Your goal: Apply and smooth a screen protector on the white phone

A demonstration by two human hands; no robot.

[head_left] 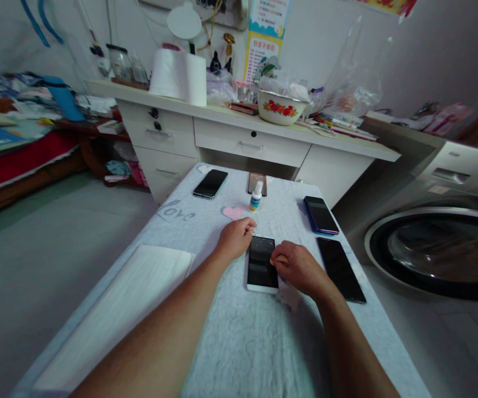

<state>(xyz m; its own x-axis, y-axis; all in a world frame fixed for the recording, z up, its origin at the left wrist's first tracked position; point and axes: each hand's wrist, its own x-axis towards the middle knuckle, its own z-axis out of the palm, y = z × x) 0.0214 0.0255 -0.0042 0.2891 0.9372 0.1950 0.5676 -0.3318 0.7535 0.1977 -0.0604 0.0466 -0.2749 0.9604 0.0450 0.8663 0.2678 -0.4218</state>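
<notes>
A white smartphone (pixel 263 265) with a dark screen lies flat on the cloth-covered table. Pale marks show near the top of its screen. My left hand (pixel 237 239) is closed at the phone's upper left corner, its fingers curled. At the phone's right edge, my right hand (pixel 299 266) is closed in a pinch over the screen's side. What either set of fingertips grips is hidden or too small to make out. Just beyond my left hand stands a small white spray bottle (pixel 255 198). A larger black phone (pixel 341 270) lies to the right of my right hand.
Another black phone (pixel 211 183) lies far left, a brownish phone-like item (pixel 263 178) behind the bottle, and stacked phones (pixel 321 215) at the right edge. A white paper-like stack (pixel 126 309) lies left. Beyond are a white desk (pixel 247 119) and a washing machine (pixel 450 221).
</notes>
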